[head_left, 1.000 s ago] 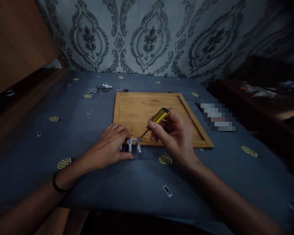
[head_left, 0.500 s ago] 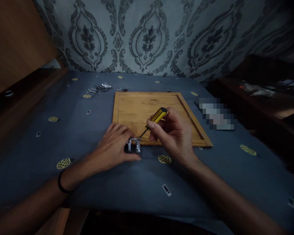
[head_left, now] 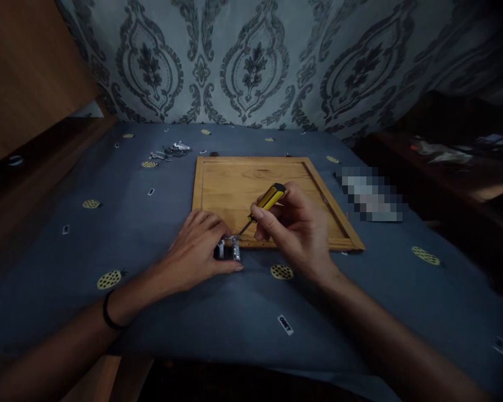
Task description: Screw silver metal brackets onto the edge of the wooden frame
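So, your right hand [head_left: 298, 230] has the yellow screwdriver [head_left: 270, 199] pinched, tip down at the metal hinge [head_left: 236, 250] on the near edge of the wooden panel [head_left: 230, 190]. Your left hand [head_left: 200, 244] curls around the hinge's left side, can't tell if it's gripping. Metal parts [head_left: 179, 148] sit far left.

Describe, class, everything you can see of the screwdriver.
The screwdriver has a yellow-and-black handle and a thin, metal-looking shaft. The right hand's grip holds its handle. It leans over the wooden panel, handle end upper right, shaft slanting down leftward to a silvery fitting at the panel's near edge. Whether its tip touches the fitting is unclear.
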### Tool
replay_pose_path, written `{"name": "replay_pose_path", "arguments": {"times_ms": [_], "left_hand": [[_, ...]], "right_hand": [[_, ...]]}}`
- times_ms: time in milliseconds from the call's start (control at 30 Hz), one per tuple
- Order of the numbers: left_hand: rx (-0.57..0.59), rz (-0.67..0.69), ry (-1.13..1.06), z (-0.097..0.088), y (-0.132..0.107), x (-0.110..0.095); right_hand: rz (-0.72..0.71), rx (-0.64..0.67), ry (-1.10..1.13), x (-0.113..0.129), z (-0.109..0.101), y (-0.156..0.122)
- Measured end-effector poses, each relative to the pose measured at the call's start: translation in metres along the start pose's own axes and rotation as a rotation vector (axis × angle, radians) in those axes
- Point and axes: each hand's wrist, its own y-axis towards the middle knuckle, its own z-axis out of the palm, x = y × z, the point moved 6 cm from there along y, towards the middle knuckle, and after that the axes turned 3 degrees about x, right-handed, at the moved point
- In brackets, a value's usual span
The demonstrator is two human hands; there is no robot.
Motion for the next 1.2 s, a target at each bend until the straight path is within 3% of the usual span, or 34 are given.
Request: {"name": "replay_pose_path", "arguments": {"times_ms": [400, 667, 1200], "left_hand": [[0.004, -0.028, -0.076, 0.002, 0.002, 0.005], [0.008, -0.022, -0.056, 0.000, 0.003, 0.004], [0.013, -0.035, -0.050, 0.000, 0.004, 0.003]], "right_hand": [[-0.013, -0.013, -0.001, 0.003, 0.001, -0.001], [-0.081, -0.166, -0.057, 0.020, -0.006, -0.008], [-0.018, -0.090, -0.026, 0.008, 0.000, -0.006]]}}
